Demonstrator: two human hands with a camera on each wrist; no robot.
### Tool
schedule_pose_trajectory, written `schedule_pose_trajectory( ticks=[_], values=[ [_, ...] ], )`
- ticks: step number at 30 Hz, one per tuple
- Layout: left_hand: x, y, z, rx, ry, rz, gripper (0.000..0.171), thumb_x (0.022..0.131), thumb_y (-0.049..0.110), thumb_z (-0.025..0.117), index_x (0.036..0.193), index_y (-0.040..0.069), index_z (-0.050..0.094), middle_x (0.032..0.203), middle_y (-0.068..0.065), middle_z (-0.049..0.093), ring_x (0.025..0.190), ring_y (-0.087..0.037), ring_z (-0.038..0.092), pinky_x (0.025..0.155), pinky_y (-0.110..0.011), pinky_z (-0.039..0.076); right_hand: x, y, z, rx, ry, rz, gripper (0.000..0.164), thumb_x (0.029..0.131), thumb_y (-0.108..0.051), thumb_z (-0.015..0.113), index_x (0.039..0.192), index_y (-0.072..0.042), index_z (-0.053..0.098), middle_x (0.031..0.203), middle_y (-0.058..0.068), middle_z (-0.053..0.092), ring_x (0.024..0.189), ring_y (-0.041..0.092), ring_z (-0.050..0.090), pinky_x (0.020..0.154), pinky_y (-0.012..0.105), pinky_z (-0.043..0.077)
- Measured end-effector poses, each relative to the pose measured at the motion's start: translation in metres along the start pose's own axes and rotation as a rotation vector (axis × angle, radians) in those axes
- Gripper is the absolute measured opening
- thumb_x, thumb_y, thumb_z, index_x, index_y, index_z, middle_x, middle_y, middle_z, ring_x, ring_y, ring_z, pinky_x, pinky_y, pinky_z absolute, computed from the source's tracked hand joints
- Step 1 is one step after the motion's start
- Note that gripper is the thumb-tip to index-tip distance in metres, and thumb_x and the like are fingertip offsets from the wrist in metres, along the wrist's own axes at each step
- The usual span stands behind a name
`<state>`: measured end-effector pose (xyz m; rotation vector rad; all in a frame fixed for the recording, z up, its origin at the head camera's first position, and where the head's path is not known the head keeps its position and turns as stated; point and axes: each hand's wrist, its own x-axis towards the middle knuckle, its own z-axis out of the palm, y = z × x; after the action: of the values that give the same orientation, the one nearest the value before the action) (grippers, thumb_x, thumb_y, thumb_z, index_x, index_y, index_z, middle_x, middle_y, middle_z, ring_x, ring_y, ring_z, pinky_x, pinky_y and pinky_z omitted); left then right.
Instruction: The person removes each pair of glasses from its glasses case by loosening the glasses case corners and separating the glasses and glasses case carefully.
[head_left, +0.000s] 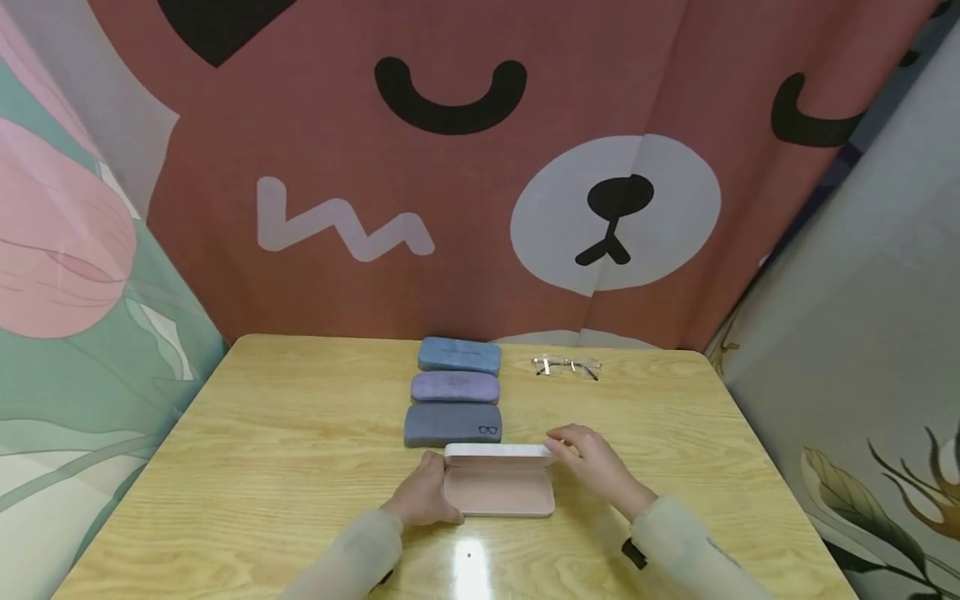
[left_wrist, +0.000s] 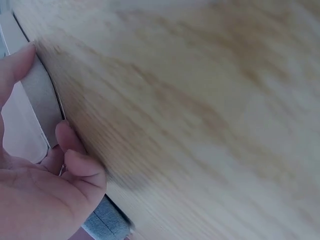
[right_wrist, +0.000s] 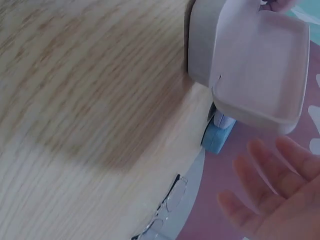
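Note:
An open white glasses case (head_left: 498,493) with a pale pink lining stands on the table, its lid (right_wrist: 272,70) raised at the back. My left hand (head_left: 423,493) grips its left end, thumb at the front corner and fingers towards the back; the left wrist view shows that hand (left_wrist: 47,187) curled against the case's side wall (left_wrist: 42,95). By the lid's right corner is my right hand (head_left: 596,468). In the right wrist view its fingers (right_wrist: 270,172) are spread and relaxed, a little off the lid edge, with nothing held.
Behind the white case lie a grey case (head_left: 450,425) with a glasses print, a purple case (head_left: 453,387) and a blue case (head_left: 459,356), in a row. Clear-lensed glasses (head_left: 566,367) rest at the back right of the wooden table (head_left: 300,433). A bear-patterned curtain (head_left: 337,292) hangs behind.

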<state>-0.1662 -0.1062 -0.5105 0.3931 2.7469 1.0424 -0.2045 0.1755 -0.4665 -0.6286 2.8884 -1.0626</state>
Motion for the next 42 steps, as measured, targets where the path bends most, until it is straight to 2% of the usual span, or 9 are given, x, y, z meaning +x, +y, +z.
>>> schedule_pose_trajectory(
  ticks=[3,10,15,19,23,28,35,38,42],
  values=[
    [0.000,0.001,-0.001,0.003,-0.002,-0.008,0.084,0.057,0.018,0.091,0.120,-0.014,0.045,0.109,-0.016,0.047,0.096,-0.033,0.057,0.091,-0.049,0.049,0.002,-0.001,0.003,0.019,-0.049,-0.025,0.036,0.100,-0.024,0.054,0.116,0.006,0.066,0.112,0.014,0.066,0.100,0.029,0.061,0.084,0.046,0.051],
    [0.000,0.002,0.000,0.016,0.024,0.039,0.080,0.057,0.016,0.091,0.116,-0.014,0.046,0.105,-0.015,0.046,0.093,-0.032,0.057,0.090,-0.047,0.049,0.008,0.001,0.004,0.133,-0.203,-0.056,0.044,0.103,-0.029,0.048,0.117,0.009,0.063,0.116,0.022,0.064,0.108,0.039,0.060,0.090,0.052,0.049],
    [-0.001,0.001,0.000,0.017,0.017,0.035,0.078,0.058,0.017,0.090,0.115,-0.013,0.046,0.104,-0.013,0.044,0.092,-0.030,0.056,0.088,-0.047,0.050,0.023,0.008,0.004,0.177,-0.398,-0.001,0.051,0.104,-0.037,0.043,0.121,0.007,0.061,0.119,0.022,0.063,0.111,0.038,0.058,0.094,0.053,0.047],
    [-0.001,0.001,0.001,0.026,0.021,0.048,0.077,0.058,0.017,0.090,0.115,-0.012,0.046,0.104,-0.012,0.043,0.091,-0.030,0.056,0.086,-0.046,0.050,0.037,0.013,0.002,0.244,-0.579,0.076,0.056,0.101,-0.045,0.046,0.133,0.000,0.057,0.131,0.018,0.057,0.122,0.036,0.052,0.098,0.054,0.043],
    [-0.002,0.001,0.000,0.029,0.018,0.043,0.077,0.059,0.017,0.090,0.115,-0.011,0.046,0.104,-0.013,0.043,0.091,-0.030,0.056,0.084,-0.046,0.051,0.046,0.017,0.002,0.265,-0.680,0.059,0.056,0.100,-0.045,0.048,0.137,-0.004,0.054,0.136,0.014,0.054,0.127,0.034,0.047,0.102,0.052,0.039],
    [-0.003,-0.001,0.000,0.027,0.031,0.060,0.081,0.059,0.017,0.091,0.118,-0.012,0.044,0.109,-0.016,0.044,0.093,-0.032,0.058,0.085,-0.047,0.051,0.044,0.021,0.008,0.276,-0.676,-0.040,0.048,0.103,-0.038,0.046,0.139,-0.007,0.053,0.138,0.011,0.053,0.129,0.031,0.046,0.107,0.049,0.035],
    [-0.004,-0.001,-0.002,0.046,0.035,0.083,0.089,0.060,0.019,0.091,0.123,-0.018,0.040,0.123,-0.028,0.044,0.098,-0.041,0.059,0.085,-0.050,0.051,0.032,0.025,0.018,0.218,-0.566,-0.238,0.044,0.103,-0.027,0.046,0.139,-0.001,0.051,0.129,0.015,0.057,0.116,0.026,0.053,0.099,0.043,0.042],
    [-0.005,-0.001,-0.002,0.035,0.039,0.098,0.087,0.060,0.017,0.091,0.121,-0.017,0.041,0.122,-0.027,0.044,0.096,-0.041,0.059,0.083,-0.050,0.051,0.024,0.026,0.022,0.175,-0.515,-0.284,0.045,0.102,-0.027,0.049,0.140,-0.002,0.050,0.120,0.011,0.057,0.106,0.019,0.052,0.092,0.039,0.043],
    [-0.005,-0.003,-0.001,0.023,0.054,0.133,0.083,0.058,0.016,0.091,0.120,-0.014,0.043,0.117,-0.022,0.045,0.093,-0.036,0.059,0.082,-0.048,0.052,0.015,0.029,0.028,0.110,-0.453,-0.328,0.046,0.101,-0.029,0.051,0.142,-0.007,0.049,0.120,0.010,0.053,0.105,0.018,0.047,0.090,0.040,0.042]
  ],
)
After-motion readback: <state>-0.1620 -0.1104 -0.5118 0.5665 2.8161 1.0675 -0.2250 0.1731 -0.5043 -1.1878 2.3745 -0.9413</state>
